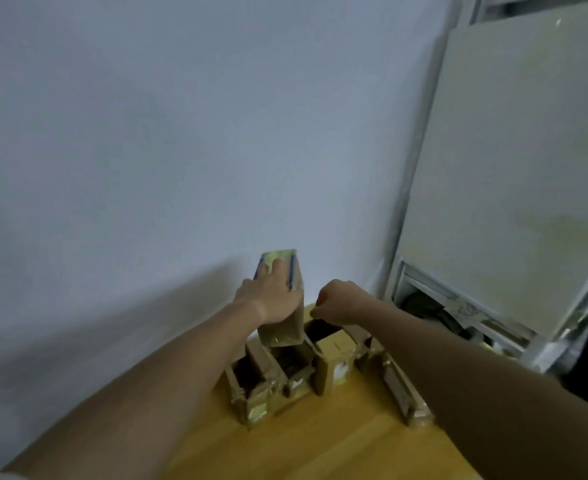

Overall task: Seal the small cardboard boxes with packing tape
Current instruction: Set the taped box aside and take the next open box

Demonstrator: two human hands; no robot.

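Against the pale wall (pixel 147 133), a wooden desk (pixel 320 445) carries open cardboard boxes (pixel 271 375). Above them the left hand (pixel 271 296) grips a taped box (pixel 282 306); beside it, the right hand (pixel 337 301) is curled, contents unclear.

Wooden table (pixel 320 445) w/ small cardboard boxes (pixel 268 386) clustered at far edge, approx. five, blurry; some open.

Plain room, likely a home or small storeroom, bare pale wall (pixel 181 150), wooden tabletop (pixel 320 445) pushed into the corner, white panel (pixel 510 168) leaning at right, clutter (pixel 431 306) beneath it
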